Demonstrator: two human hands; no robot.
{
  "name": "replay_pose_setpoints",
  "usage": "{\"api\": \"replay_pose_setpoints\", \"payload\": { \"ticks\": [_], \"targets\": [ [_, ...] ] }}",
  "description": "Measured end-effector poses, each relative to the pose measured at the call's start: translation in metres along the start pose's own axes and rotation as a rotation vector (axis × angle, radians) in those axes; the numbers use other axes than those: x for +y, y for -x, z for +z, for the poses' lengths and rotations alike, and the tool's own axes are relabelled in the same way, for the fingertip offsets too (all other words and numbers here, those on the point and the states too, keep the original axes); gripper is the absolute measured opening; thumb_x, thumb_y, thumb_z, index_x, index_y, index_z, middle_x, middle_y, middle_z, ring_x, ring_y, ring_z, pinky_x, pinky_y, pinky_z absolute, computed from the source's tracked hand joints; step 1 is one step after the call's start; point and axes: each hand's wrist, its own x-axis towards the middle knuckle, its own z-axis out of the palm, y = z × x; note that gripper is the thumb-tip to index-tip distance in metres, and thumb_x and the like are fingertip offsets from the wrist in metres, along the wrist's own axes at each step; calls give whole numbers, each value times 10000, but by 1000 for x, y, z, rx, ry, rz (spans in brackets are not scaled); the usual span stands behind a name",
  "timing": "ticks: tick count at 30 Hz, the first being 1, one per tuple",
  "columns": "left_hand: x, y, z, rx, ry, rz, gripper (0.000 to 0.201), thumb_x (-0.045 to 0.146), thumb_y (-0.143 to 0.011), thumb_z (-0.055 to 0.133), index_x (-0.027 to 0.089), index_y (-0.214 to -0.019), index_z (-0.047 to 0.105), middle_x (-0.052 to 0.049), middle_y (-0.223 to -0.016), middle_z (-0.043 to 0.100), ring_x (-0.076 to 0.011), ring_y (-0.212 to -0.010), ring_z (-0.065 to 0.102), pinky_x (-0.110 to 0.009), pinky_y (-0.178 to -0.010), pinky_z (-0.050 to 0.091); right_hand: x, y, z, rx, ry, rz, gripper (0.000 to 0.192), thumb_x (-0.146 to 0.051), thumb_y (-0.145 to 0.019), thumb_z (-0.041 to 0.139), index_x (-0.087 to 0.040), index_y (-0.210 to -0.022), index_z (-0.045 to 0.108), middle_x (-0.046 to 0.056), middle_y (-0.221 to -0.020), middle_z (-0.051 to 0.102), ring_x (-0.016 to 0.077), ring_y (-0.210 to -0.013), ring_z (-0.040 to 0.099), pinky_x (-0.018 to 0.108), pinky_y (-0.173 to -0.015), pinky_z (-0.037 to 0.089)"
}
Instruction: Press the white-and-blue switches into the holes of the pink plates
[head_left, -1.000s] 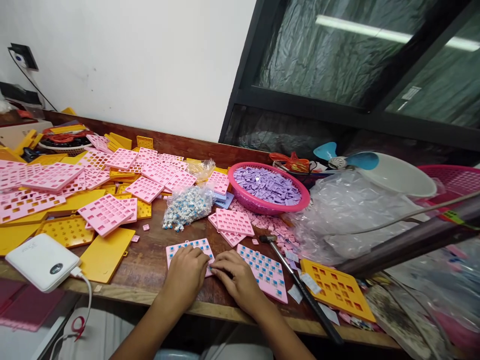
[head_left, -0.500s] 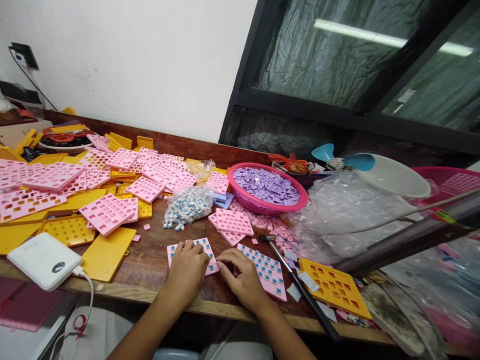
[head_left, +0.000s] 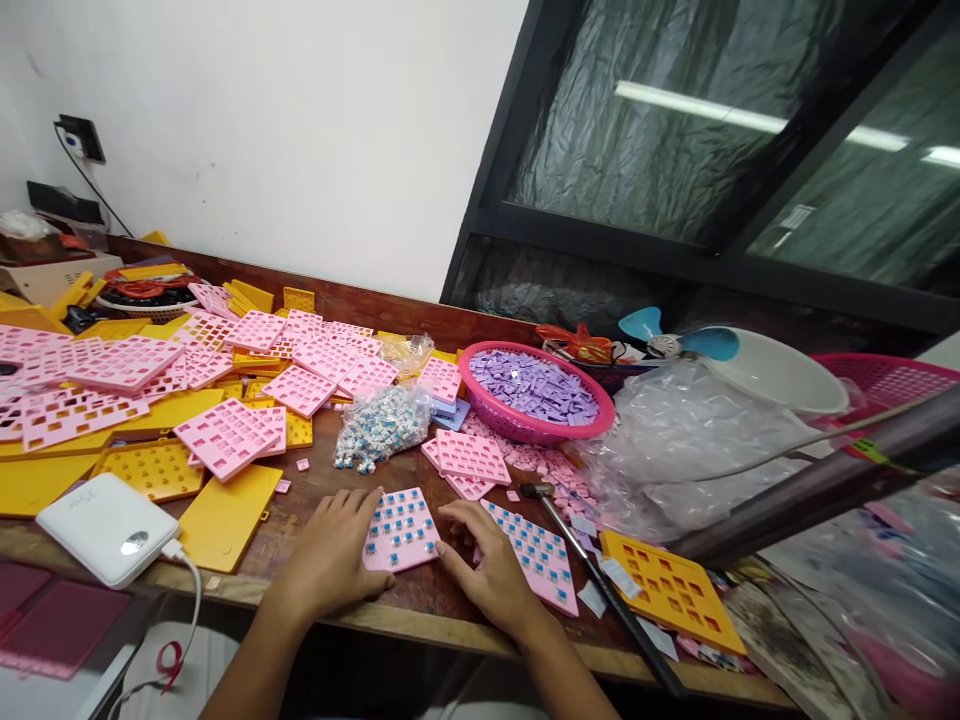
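Nearest: left hand [head_left: 326, 553], spread, against left edge of pink panel [head_left: 409, 555]; right hand [head_left: 491, 572], loosely opened, thumb at lower right corner. Hands apart, with panel flat between, on bench [head_left: 319, 478], bearing rows of blue-topped parts [head_left: 409, 523]. Beside right hand: second filled panel [head_left: 534, 560]. Beyond: bag [head_left: 421, 397] of blue-and-white parts [head_left: 382, 428]; then pink basket [head_left: 517, 428] holding purple pieces [head_left: 534, 386].

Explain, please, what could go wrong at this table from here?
The left hand or right hand could jolt the pink board between them, perhaps loosening its blue-topped pieces.
The hammer reaches the front edge of the table, so a careless move might knock it down.
The white cable hangs over that edge; if snagged, it could drag the white device off.
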Motion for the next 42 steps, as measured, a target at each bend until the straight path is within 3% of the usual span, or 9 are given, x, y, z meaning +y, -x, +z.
{"api": "replay_pose_setpoints", "payload": {
  "ticks": [5,10,15,22,28,32,35,37,42],
  "targets": [
    [5,4,-10,42,49,96,832,393,-663,792,211,-1421,502,-123,-1377,591,-340,-1256,522,-454,-1091,399,-6,5,-5,-18,166,-45,766,-427,-824,773,-261,-1491,435,162,-1575,377,369,-1435,396,551,-1158,379],
    [18,18,-17,-19,177,283,865,414,-601,840,267,-1391,520,-99,-1391,578,-338,-1267,513,-447,-1130,383,-43,20,-15,-282,281,-162,1197,-569,-668,862,-269,-1624,208,161,-1674,225,407,-1518,254,573,-1235,240],
    [40,16,-5,-74,288,403,887,417,-598,844,259,-1405,512,-105,-1378,586,-342,-1255,531,-491,-1144,395,-53,42,-27,-386,288,-141,1134,-433,-731,804,-229,-1634,149,162,-1617,358,363,-1469,368,515,-1218,307],
    [46,4,3,8,263,346,904,457,-784,778,277,-1557,345,-91,-1613,389,-306,-1473,349,-483,-1227,320,21,52,-95,-100,532,88,853,-403,-866,652,-236,-1612,272,146,-1627,350,371,-1486,335,578,-1215,281],
    [36,-3,8,-36,203,266,784,478,-789,783,219,-1472,497,-116,-1536,500,-317,-1416,434,-480,-1208,345,61,54,-122,-394,544,197,895,-639,-877,625,-287,-1618,270,112,-1694,207,367,-1551,193,579,-1245,202],
    [28,-6,13,-12,193,231,784,497,-776,797,209,-1451,523,-126,-1508,526,-328,-1387,463,-478,-1187,364,50,20,-139,-449,487,165,858,-671,-820,682,-248,-1531,458,147,-1653,305,388,-1526,256,573,-1228,247],
    [24,-6,14,-11,192,220,760,503,-783,795,214,-1438,538,-122,-1484,548,-326,-1371,478,-473,-1177,372,40,-28,-137,-265,482,107,594,-620,-910,598,-234,-1360,619,149,-1555,461,352,-1455,399,534,-1191,327],
    [23,-4,14,-9,189,214,748,504,-788,794,215,-1431,544,-122,-1478,553,-325,-1370,480,-474,-1178,368,41,-64,-123,-258,519,57,710,-615,-841,684,-218,-1418,570,170,-1540,475,372,-1427,428,541,-1182,330],
    [12,0,8,27,186,178,714,469,-799,795,226,-1422,548,-116,-1463,566,-323,-1357,493,-479,-1167,380,58,-141,-74,-583,568,158,1202,-543,-565,892,-157,-1573,364,211,-1613,357,415,-1476,344,519,-1215,273]
  ]
}}
